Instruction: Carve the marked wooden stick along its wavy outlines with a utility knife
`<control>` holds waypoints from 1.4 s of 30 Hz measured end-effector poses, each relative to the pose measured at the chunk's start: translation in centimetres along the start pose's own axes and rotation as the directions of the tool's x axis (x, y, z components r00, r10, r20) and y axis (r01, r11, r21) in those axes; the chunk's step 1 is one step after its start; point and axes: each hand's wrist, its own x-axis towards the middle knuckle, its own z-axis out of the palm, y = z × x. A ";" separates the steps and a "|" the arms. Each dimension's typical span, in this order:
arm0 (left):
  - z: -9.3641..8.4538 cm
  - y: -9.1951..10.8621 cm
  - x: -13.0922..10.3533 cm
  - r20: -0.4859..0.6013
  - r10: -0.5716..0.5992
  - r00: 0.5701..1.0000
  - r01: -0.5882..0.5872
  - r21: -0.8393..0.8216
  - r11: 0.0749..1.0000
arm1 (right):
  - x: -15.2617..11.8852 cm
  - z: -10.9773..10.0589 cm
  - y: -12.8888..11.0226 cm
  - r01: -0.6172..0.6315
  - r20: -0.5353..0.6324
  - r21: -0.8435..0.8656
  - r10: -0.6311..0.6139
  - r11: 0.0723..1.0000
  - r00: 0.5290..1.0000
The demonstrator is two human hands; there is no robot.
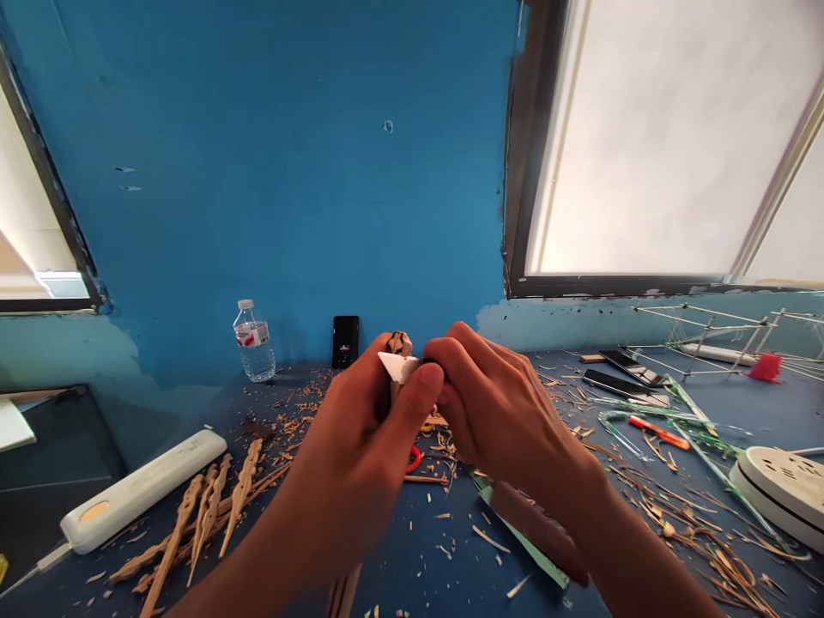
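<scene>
My left hand (364,429) is wrapped round a carved wooden stick (399,343), whose rounded, dark-marked top shows above the fingers. Its lower end appears below the hand near the bottom edge. My right hand (495,403) is closed on a small knife with a pale, pointed blade (397,366) and a dark handle mostly hidden by the fingers. The blade lies against the stick just under its top, pointing left. My left thumb presses by the knife's dark part, and both hands touch.
Carved sticks (241,485) and a white power bar (145,489) lie left. A water bottle (256,348) and upright phone (346,341) stand behind. Wood shavings, phones (621,384), an orange cutter (658,432), a stick frame (708,339) and a white round device (782,489) are right.
</scene>
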 end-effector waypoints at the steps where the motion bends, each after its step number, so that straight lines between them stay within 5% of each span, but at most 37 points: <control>1: 0.0 0.0 0.1 0.018 -0.025 1.000 0.026 -0.047 0.999 | 0.0 0.1 0.0 -0.015 0.002 -0.025 0.015 1.000 1.000; 4: -0.5 0.3 0.2 0.110 -0.104 0.988 0.123 -0.176 0.977 | 0.0 0.2 0.3 -0.059 0.017 0.032 0.059 0.998 0.998; 7: -1.3 0.7 0.2 0.198 -0.101 0.975 0.164 -0.336 0.927 | -0.3 -0.2 0.8 -0.092 0.005 0.344 0.097 0.934 0.995; 11: -2.3 0.8 0.2 0.193 -0.113 0.975 0.145 -0.162 0.976 | -0.8 -1.4 1.1 -0.218 0.023 0.755 0.308 0.618 0.951; 14: -2.8 0.5 0.3 0.337 -0.112 0.935 0.129 -0.028 0.991 | -0.8 -2.2 1.0 -0.297 0.143 0.830 0.335 0.472 0.931; 18: -3.3 0.1 0.6 0.388 -0.132 0.912 0.165 -0.054 0.985 | -0.5 -2.5 1.0 -0.369 0.242 0.789 0.302 0.492 0.922; 20: -4.0 -0.1 1.1 0.424 -0.066 0.903 0.154 -0.177 0.972 | -0.2 -2.4 0.9 -0.352 0.179 0.806 0.372 0.476 0.911; 23: -5.1 -1.0 2.0 0.475 0.215 0.853 -0.009 -0.399 0.917 | 0.3 -2.2 0.6 -0.291 0.077 0.891 0.517 0.347 0.853; 26: -5.5 -1.7 2.6 0.394 0.377 0.838 -0.209 -0.407 0.889 | 0.7 -1.9 0.2 -0.254 0.068 0.941 0.611 0.222 0.788; 30: -5.0 -1.7 2.6 0.242 0.434 0.868 -0.333 -0.365 0.869 | 0.9 -1.5 -0.1 -0.238 0.116 0.963 0.599 0.129 0.792; 33: -5.2 -1.1 2.4 0.326 0.357 0.875 -0.214 -0.401 0.891 | 0.7 -1.8 -0.2 -0.267 0.143 0.954 0.578 0.134 0.803; 35: -5.5 -0.7 2.2 0.473 0.216 0.854 0.000 -0.416 0.909 | 0.5 -2.1 -0.4 -0.323 0.170 0.932 0.588 0.165 0.791; 38: -5.3 -0.1 1.6 0.552 0.001 0.834 0.230 -0.350 0.908 | 0.4 -2.4 -0.7 -0.401 0.190 0.884 0.600 0.239 0.777; 42: -3.5 0.6 0.1 0.351 -0.220 0.910 0.251 -0.045 0.967 | 0.4 -1.8 -0.6 -0.394 0.096 0.819 0.576 0.418 0.812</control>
